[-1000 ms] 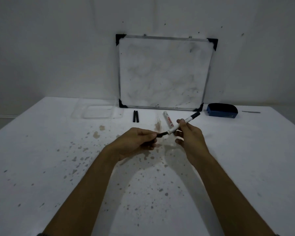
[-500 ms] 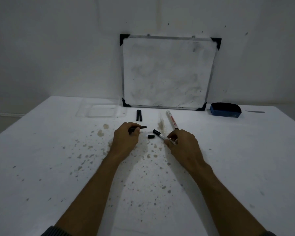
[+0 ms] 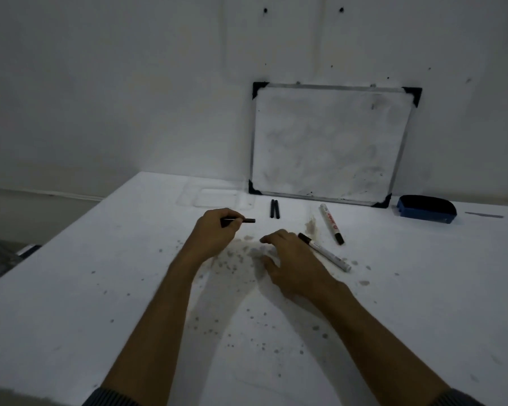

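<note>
Counted two markers: near marker [image 3: 324, 252] just beside right hand [image 3: 291, 259], far marker [image 3: 331, 224] with red print, illegible. Found left hand [image 3: 214, 232] pinching one black stick [image 3: 238, 220], left of centre; right hand curled, hold indeterminable. Noted two spare sticks [image 3: 274, 208] by whiteboard [image 3: 326, 142].

I am finding open tabletop [image 3: 71, 288] running left and toward me. Ahead, the near marker [image 3: 324, 252], far marker [image 3: 331, 224], paired black sticks [image 3: 274, 208], clear tray [image 3: 214, 197] and eraser [image 3: 425, 213] are crowding the strip; the whiteboard [image 3: 326, 142] is walling off the back.
</note>
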Action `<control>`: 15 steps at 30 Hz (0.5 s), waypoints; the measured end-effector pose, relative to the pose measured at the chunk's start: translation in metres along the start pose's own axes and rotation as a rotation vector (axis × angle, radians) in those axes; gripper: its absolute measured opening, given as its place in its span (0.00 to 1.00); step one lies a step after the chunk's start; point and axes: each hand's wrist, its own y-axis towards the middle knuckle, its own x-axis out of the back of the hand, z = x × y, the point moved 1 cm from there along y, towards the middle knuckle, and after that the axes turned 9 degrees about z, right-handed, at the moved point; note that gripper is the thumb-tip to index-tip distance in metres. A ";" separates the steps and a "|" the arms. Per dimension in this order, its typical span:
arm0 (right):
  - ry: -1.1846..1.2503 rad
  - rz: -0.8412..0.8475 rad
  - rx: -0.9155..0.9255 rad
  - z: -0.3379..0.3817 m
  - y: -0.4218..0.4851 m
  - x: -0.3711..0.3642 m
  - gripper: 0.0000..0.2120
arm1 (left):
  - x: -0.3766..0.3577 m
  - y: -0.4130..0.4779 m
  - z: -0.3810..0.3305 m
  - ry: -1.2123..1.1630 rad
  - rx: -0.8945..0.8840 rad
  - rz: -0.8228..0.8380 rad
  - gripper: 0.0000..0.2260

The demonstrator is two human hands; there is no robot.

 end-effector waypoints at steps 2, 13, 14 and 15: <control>0.019 0.096 -0.014 0.009 0.023 -0.006 0.25 | 0.023 0.002 0.006 0.049 -0.004 -0.026 0.07; 0.063 -0.192 -0.127 -0.005 0.089 -0.051 0.27 | 0.079 0.127 0.022 0.235 -0.046 -0.083 0.08; 0.074 -0.210 -0.126 -0.010 0.092 -0.052 0.26 | 0.079 0.141 0.024 0.281 -0.025 -0.034 0.08; 0.080 -0.227 -0.127 -0.013 0.094 -0.053 0.24 | 0.078 0.153 0.025 0.343 -0.003 0.019 0.08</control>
